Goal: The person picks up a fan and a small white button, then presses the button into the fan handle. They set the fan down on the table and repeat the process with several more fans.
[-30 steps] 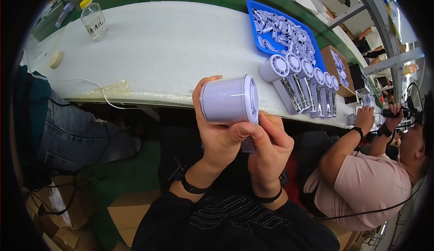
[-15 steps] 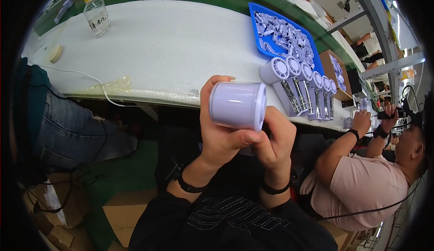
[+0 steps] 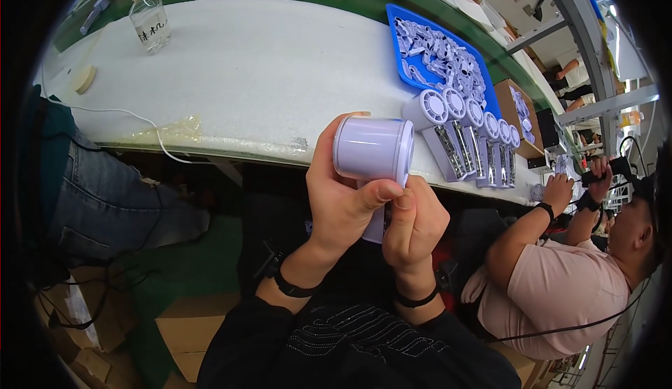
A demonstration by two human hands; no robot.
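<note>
A glossy white hair-dryer-shaped housing (image 3: 371,147) with a round barrel is held above the table's front edge. My left hand (image 3: 332,200) wraps round its barrel, with the thumb pressed along the lower side. Part of its handle (image 3: 375,228) shows below, between my hands. My right hand (image 3: 414,224) is closed in a pinch right under the barrel's right rim, touching or nearly touching it. Whatever sits between those fingertips is hidden. Several similar housings (image 3: 435,107) stand in a row to the right, their handles showing shiny parts inside.
Behind the row lies a blue tray (image 3: 396,46) of small white parts, beside a cardboard box (image 3: 509,98). A yellow-capped bottle (image 3: 150,21) and a white cable (image 3: 150,119) are on the white table (image 3: 280,60). People sit close on both sides.
The housing has shifted slightly right and up. My right hand has moved down and left, its fingers drawn from beside the rim into a tighter pinch below it.
</note>
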